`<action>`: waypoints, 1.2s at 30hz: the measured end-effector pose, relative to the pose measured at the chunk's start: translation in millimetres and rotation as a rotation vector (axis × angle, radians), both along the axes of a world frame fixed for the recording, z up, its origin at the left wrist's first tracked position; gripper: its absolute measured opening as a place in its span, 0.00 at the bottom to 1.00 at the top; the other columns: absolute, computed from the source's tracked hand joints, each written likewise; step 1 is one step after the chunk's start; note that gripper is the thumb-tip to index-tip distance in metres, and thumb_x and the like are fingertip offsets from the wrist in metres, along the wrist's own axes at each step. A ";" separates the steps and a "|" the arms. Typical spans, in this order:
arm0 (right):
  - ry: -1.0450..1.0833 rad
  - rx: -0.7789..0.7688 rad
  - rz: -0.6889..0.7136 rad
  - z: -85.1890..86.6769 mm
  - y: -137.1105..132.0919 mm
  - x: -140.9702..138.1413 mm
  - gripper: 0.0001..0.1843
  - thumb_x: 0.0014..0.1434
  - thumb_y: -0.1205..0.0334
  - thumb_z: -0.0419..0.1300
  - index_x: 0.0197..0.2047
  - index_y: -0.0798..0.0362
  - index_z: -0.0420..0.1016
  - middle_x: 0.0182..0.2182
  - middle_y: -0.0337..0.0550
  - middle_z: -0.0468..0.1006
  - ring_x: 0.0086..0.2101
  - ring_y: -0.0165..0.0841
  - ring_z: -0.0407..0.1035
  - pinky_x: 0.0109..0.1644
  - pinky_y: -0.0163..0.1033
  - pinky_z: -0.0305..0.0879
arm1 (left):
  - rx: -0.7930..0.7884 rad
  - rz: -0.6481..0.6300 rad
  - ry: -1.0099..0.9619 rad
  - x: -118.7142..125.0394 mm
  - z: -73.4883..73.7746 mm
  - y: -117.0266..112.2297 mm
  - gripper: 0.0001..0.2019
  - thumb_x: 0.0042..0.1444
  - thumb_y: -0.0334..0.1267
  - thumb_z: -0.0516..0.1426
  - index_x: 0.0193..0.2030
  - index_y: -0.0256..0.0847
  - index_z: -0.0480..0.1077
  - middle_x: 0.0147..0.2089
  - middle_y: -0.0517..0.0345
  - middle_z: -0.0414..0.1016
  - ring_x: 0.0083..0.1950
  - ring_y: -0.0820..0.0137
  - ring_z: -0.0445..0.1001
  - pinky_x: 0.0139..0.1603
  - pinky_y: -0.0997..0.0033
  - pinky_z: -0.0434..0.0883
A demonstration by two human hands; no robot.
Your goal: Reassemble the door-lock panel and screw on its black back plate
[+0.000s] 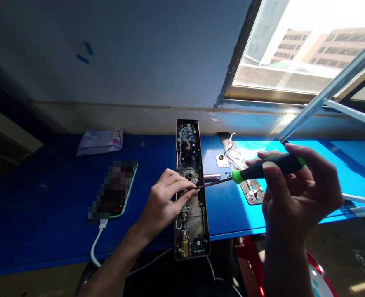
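My right hand [300, 185] grips a screwdriver [269, 167] by its black and green handle. The shaft points left, and its tip meets the fingertips of my left hand [168, 196]. Those fingers are closed in a pinch at the tip; whatever small thing they hold is hidden. Both are over the middle of a long, open electronic door lock housing [197, 214], which reaches past the table's front edge. Inside it are a circuit board [187, 133], thin wires, a round metal part [189, 174] and a brass cylinder [185, 246].
Right of the housing lie a mounting plate [255, 198] with a cable, a small square metal plate [222, 161], a shiny tube [211, 177] and tiny dark screws [227, 175]. A phone [120, 185] with a white cable and a packet [100, 141] are left. Metal bars [321, 97] cross the right.
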State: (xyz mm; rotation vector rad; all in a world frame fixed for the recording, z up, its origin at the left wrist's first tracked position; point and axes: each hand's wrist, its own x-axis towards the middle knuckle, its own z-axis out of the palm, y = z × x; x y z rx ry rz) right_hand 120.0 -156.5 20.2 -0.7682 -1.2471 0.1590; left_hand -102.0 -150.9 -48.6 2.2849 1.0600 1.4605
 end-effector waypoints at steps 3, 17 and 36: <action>0.091 -0.014 -0.013 -5.0 5.7 0.7 0.19 0.56 0.68 0.75 0.50 0.48 0.82 0.35 0.38 0.85 0.37 0.43 0.86 0.36 0.47 0.86 | -0.033 -0.010 -0.068 -0.4 -1.9 -0.2 0.05 0.60 0.30 0.69 0.41 0.42 0.81 0.38 0.57 0.83 0.40 0.67 0.76 0.41 0.66 0.77; 0.023 -0.261 0.163 -12.0 9.1 0.8 0.36 0.56 0.70 0.74 0.66 0.41 0.72 0.41 0.38 0.89 0.42 0.42 0.87 0.46 0.48 0.88 | -0.038 0.125 -0.154 -2.3 -7.4 -5.9 0.03 0.63 0.31 0.67 0.40 0.43 0.80 0.37 0.58 0.84 0.40 0.67 0.76 0.43 0.64 0.76; -0.499 0.030 0.393 -1.2 3.4 -29.4 0.45 0.57 0.81 0.70 0.72 0.37 0.68 0.56 0.43 0.85 0.49 0.40 0.84 0.51 0.47 0.86 | -0.088 0.203 0.031 -13.8 -27.9 -22.0 0.14 0.63 0.40 0.66 0.55 0.47 0.79 0.61 0.48 0.74 0.60 0.55 0.73 0.55 0.53 0.78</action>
